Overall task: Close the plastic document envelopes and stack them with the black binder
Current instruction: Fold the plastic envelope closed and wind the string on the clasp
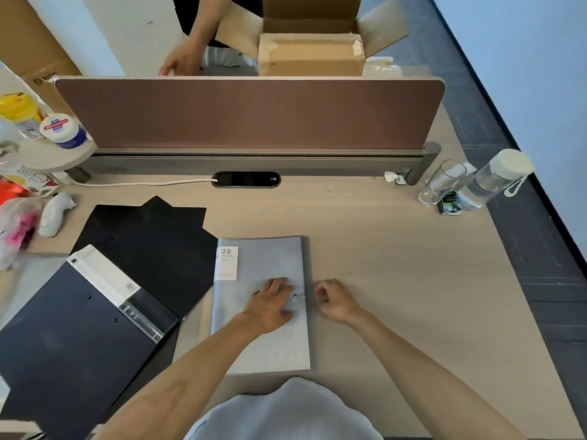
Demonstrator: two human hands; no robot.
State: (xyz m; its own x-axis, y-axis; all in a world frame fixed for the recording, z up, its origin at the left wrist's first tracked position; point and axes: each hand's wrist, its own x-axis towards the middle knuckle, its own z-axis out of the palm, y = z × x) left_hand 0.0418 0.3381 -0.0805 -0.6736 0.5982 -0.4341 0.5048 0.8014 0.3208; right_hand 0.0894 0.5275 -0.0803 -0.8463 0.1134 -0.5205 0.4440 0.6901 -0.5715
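**Step in hand: fastening.** The binder [79, 328] lies open at the desk's [397, 265] left front. A black envelope [152, 249] lies just behind it and partly under it, and its flap appears to be unfastened. The grey envelope [263, 341] lies flat at centre front, touching the black one's edge.

The left hand [273, 304] is spread flat on the grey cover, with straight fingers pressing beside the snap [295, 295]. The right hand [333, 300] is curled at the envelope's right edge. Whether the closing tab is pinched in it cannot be told.

It is judged that the grey envelope is being closed. The cover should be kept pinned flat and the tab drawn squarely over the stud. It should then be pressed straight down until seated, or the snap may sit crooked. The black envelope and the stacking remain to be done.

**Containers.** At far left a yellow-lidded tub [19, 111] and a white-lidded jar [63, 130] stand closed, so their contents are hidden. Beyond the divider an open box [381, 30] holds a smaller taped box [311, 58]. At far right a glass [441, 182] appears empty. Beside it stands a capped clear bottle [495, 179], whose fill level cannot be told.
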